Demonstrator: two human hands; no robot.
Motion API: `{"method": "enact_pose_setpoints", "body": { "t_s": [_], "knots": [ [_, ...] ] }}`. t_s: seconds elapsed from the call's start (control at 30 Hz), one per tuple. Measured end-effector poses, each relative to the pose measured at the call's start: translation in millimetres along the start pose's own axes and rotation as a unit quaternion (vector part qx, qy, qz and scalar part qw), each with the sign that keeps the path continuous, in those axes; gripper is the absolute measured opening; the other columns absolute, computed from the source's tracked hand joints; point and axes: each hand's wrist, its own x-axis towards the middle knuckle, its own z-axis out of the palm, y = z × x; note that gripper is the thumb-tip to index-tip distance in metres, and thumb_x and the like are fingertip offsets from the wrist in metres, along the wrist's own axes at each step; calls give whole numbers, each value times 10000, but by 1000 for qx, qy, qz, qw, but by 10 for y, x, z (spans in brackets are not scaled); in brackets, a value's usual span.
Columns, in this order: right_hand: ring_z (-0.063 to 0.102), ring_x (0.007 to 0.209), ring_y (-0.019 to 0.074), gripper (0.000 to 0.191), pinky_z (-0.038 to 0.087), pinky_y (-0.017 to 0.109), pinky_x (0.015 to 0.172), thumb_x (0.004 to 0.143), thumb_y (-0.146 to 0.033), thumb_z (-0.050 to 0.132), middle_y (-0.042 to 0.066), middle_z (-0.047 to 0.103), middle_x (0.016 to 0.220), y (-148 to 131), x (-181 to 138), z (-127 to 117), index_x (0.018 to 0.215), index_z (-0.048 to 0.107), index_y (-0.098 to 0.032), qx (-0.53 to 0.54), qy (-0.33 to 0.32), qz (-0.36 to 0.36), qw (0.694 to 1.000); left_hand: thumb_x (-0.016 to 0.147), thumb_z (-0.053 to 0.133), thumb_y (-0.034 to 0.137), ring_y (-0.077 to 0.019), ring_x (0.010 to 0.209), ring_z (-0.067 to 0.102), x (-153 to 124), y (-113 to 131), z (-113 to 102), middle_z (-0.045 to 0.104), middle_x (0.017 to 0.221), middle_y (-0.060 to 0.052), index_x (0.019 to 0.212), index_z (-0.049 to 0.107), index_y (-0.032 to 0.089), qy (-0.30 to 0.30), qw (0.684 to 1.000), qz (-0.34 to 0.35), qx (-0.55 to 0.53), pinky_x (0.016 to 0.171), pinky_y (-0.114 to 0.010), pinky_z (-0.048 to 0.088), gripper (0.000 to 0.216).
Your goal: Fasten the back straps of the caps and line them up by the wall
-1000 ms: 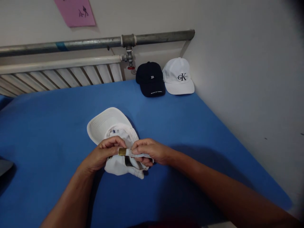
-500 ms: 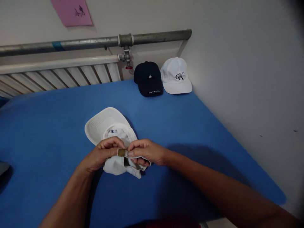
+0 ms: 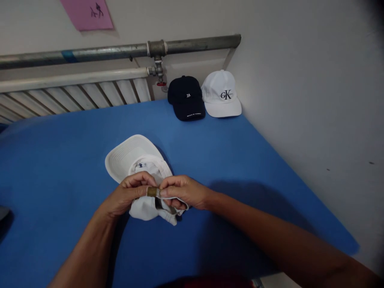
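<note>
An off-white baseball cap [image 3: 143, 210] lies on the blue surface with its inside showing and its brim pointing away to the upper left. My left hand [image 3: 127, 194] pinches the cap's back strap beside a brass-coloured buckle [image 3: 152, 192]. From the other side, my right hand [image 3: 183, 191] grips the strap's other part close to the buckle, thumb on top. The fingers of both hands nearly meet there. Part of the cap's crown and the strap's end are hidden behind the fingers.
A navy cap [image 3: 186, 98] and a white cap [image 3: 222, 96] stand side by side at the back of the blue surface [image 3: 240, 160]. Behind are a radiator [image 3: 105, 94] and a metal pipe [image 3: 114, 52]. A dark grey item [image 3: 3, 213] pokes in at the left edge.
The whole view has shifted very slightly. Both hands keep their hold on the strap by the buckle, with hardly any movement.
</note>
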Motion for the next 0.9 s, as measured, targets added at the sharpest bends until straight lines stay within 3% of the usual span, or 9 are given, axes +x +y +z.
{"method": "enact_pose_setpoints", "body": {
  "t_s": [0.23,0.43,0.67,0.9],
  "knots": [
    [401,355,29,32,288,146,351,809,-200,621,-75,550,520,-2,-25,38,805,604,-173,-4,27,-32,999,648,849,306,-73,578,571,9,34,26,655,646,10,719,727,172,7,1000,16,-15,551,-141,454,194],
    [394,355,30,52,288,150,353,814,-204,610,-73,540,515,-14,-43,58,776,592,-174,2,31,-27,999,722,797,264,-59,578,570,-3,16,21,654,665,23,762,717,190,0,1000,8,-24,549,-126,443,116],
    [373,344,27,80,267,150,340,789,-221,617,-77,528,512,-6,-18,58,746,572,-172,45,39,-36,998,707,794,239,-119,778,619,-14,13,-34,670,893,-8,1014,661,230,-109,992,66,17,684,-185,496,334],
    [389,360,34,114,280,151,343,765,-248,653,-70,538,521,22,-7,15,754,565,-177,75,-2,-34,997,726,785,249,-115,741,608,-16,-19,-22,668,810,-4,857,693,200,-23,996,82,32,676,-186,479,167]
  ]
}}
